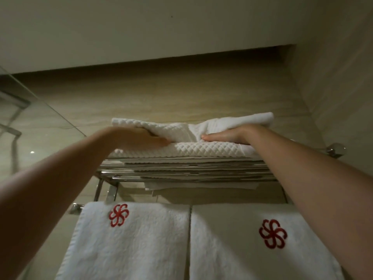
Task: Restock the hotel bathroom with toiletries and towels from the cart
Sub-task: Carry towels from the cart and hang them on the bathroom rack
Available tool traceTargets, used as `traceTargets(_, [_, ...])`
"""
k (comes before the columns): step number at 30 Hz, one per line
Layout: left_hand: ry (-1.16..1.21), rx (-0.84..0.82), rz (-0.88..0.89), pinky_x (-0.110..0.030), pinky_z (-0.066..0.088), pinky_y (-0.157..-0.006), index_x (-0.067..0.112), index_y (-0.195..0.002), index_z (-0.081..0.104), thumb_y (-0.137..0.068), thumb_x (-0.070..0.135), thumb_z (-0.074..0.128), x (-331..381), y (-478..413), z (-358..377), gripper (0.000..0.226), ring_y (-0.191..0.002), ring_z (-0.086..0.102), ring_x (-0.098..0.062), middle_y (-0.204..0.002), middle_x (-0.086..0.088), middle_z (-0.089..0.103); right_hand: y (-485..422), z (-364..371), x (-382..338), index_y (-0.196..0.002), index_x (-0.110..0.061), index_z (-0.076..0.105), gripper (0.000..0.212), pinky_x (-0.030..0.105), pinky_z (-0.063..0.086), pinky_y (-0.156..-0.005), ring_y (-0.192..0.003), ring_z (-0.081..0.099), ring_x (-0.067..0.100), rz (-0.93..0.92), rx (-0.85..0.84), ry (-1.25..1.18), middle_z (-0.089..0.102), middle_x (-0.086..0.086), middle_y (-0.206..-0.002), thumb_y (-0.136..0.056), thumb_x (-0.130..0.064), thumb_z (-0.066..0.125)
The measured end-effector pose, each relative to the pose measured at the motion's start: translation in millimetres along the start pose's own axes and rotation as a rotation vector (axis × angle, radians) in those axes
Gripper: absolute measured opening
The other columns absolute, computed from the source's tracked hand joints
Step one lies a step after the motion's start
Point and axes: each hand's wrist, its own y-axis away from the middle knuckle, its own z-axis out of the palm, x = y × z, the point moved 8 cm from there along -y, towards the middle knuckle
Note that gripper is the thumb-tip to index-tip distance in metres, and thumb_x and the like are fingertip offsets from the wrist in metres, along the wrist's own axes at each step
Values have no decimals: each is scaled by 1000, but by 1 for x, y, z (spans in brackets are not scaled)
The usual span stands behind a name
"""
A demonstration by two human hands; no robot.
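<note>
Slippage is the risk: the top towel (177,129) lies rumpled on a folded towel (201,149) on the high rack (181,174). Left hand (141,139) and right hand (224,136) lie flat, fingers together, between them. An uneven pull could drag it off the near edge.

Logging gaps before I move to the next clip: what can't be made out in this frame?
1. Fingers of the right hand: head view, tucked under the upper folded towel; only the thumb shows.
2. Back of the lower folded towel: head view from below, hidden by the rack bars.
3. Lower ends of the left hanging towel and the right hanging towel: cut off by the bottom edge.
4. Fittings behind the glass panel: blurred, dim.
</note>
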Motion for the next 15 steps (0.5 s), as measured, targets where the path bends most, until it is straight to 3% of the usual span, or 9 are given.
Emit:
traceTargets(4, [51,159,122,-21,52,-57,17,-90,66,-89,48,45,25,15,-26,37,-60,59,-9,-75,1,65,3,3,1,-149,-21,18,86,39,22,-110,-141,22,29,77,-22,-22,17,8,-157,-83,-68,45])
traceTargets(6, [97,295,133,-16,45,-54,15,-85,59,-88,39,55,33,21,-37,24,-63,56,-9,-80,0,63,4,4,2,-150,-20,17,87,39,19,-112,-143,17,28,81,-33,-32,12,8,-158,-83,-70,43])
traceTargets(7, [83,352,140,-16,45,-58,15,-93,58,-86,38,58,34,19,-37,25,-70,55,-11,-91,-2,63,5,5,1,-150,-21,18,86,39,18,-112,-144,16,27,73,-39,-37,10,7,-158,-83,-69,41])
traceTargets(9, [-49,430,129,-27,44,-84,18,-122,48,-86,45,56,34,15,-26,46,-101,51,-17,-120,-6,52,9,4,0,-149,-23,23,80,41,16,-113,-144,15,26,48,-34,-51,12,5,-158,-85,-70,36])
traceTargets(11, [-182,450,80,-44,20,-112,22,-141,26,-89,54,44,30,10,-16,64,-133,27,-26,-146,-7,27,14,-1,0,-148,-28,23,79,45,17,-112,-143,16,29,48,-8,-94,13,7,-158,-84,-74,31])
traceTargets(13, [-161,460,29,-48,-3,-116,23,-148,8,-89,58,36,23,7,-12,74,-144,2,-27,-156,-6,6,18,-8,1,-147,-34,23,82,49,20,-110,-142,19,33,64,26,-137,13,8,-158,-79,-79,30])
traceTargets(15, [-81,482,12,-48,0,-117,22,-147,12,-88,59,38,18,5,-14,74,-144,8,-28,-155,-9,15,20,-10,4,-144,-36,31,87,50,22,-112,-138,28,31,37,-6,-174,25,6,-155,-73,-85,31])
